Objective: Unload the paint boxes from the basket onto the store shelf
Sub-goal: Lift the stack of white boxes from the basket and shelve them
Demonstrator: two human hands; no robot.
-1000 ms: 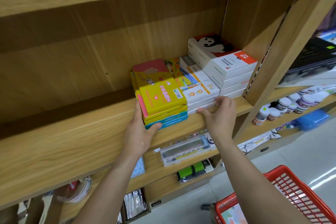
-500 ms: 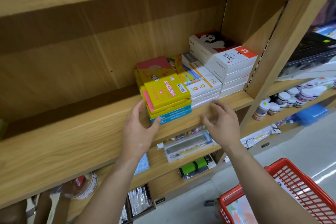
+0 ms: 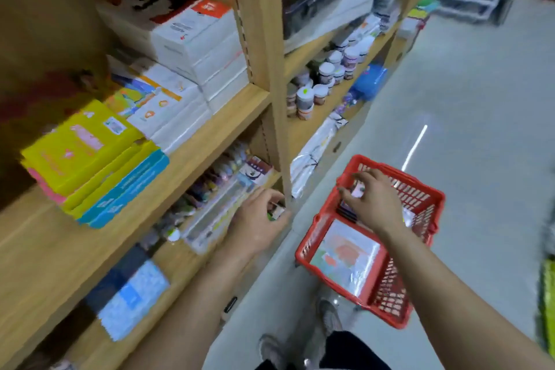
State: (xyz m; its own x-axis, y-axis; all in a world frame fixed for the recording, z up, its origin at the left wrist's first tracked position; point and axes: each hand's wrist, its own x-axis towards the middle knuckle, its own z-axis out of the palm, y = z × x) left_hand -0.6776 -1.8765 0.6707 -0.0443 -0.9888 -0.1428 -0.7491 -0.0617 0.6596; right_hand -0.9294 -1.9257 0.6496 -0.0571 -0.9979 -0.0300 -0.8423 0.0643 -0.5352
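Note:
The red basket (image 3: 432,198) stands on the floor at the lower right. A flat, pale, glossy pack (image 3: 345,255) lies in it, with small dark boxes (image 3: 348,209) upright at its far end. My right hand (image 3: 375,204) hovers over those boxes with fingers spread, the tips at their tops. My left hand (image 3: 258,219) hangs empty and loosely curled in front of the lower shelf. On the wooden shelf (image 3: 192,159) above sit three stacks of paint boxes: yellow ones (image 3: 81,147), white and orange ones (image 3: 168,105), and white panda ones (image 3: 195,39).
A wooden upright (image 3: 270,69) divides the shelving. Small paint jars (image 3: 327,72) fill the shelf to its right. Clear pen cases (image 3: 216,207) lie on the lower shelf by my left hand. Grey floor (image 3: 465,99) spreads to the right. My shoes (image 3: 327,312) are beside the basket.
Both hands left the stacked boxes on the shelf and dropped. The view swung down and right. My right hand now reaches into the basket, and my left hangs by the lower shelf.

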